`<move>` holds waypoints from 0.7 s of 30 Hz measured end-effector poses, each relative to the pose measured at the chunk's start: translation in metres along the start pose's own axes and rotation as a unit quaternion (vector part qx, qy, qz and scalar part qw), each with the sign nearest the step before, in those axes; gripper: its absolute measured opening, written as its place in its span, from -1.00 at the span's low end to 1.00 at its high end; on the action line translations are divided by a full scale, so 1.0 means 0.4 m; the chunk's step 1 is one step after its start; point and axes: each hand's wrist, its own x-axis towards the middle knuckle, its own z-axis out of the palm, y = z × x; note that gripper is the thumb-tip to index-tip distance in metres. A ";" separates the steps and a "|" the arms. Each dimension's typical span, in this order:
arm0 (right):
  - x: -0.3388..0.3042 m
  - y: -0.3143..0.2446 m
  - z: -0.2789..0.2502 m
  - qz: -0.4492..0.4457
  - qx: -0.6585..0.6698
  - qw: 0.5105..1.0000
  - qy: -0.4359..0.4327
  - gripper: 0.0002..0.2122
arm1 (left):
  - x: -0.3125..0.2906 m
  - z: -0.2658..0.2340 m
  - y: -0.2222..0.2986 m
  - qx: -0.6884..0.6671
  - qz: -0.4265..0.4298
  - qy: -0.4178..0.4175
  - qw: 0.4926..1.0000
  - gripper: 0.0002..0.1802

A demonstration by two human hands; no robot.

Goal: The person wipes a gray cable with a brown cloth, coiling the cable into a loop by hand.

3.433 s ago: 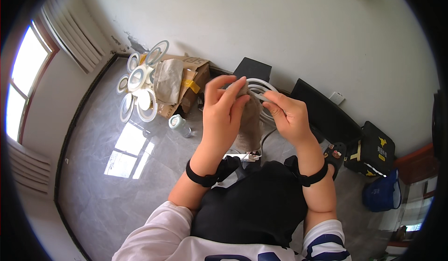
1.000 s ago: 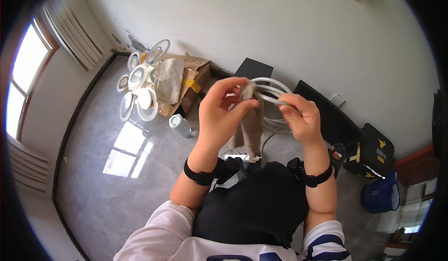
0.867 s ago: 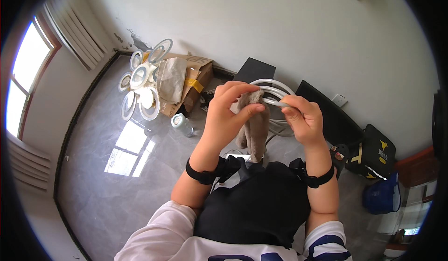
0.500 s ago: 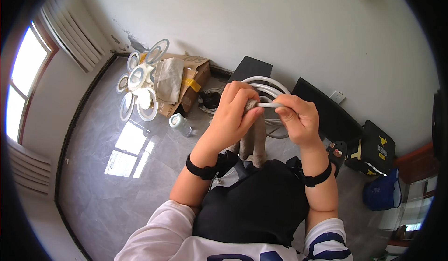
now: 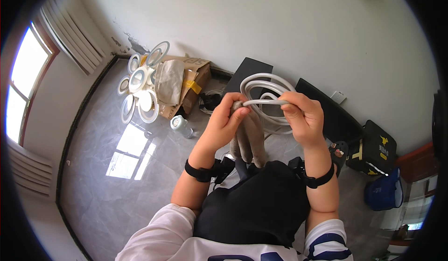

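Observation:
A coiled white cable hangs in loops between my hands, in front of my body. My right hand pinches a straight stretch of it between thumb and fingers. My left hand is closed on a grey-brown cloth glove, bunched at the point where the cable comes out toward the right. The glove's long fingers dangle below that hand. How far the cable runs into the bunched cloth is hidden by my left fingers. Both wrists carry black straps.
Against the wall stand a cardboard box, a multi-ringed white lamp and a black panel. A clear jar stands on the tiled floor. To the right are a black bag and a blue bin.
My left hand has moved down and slightly left with the glove. My right hand has shifted slightly right, and a longer stretch of cable shows between them, with the loops more visible.

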 end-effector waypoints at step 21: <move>0.014 0.025 -0.004 0.017 -0.137 0.989 -0.062 -0.88 | -0.010 -0.033 0.087 0.189 0.048 0.039 0.980 -0.80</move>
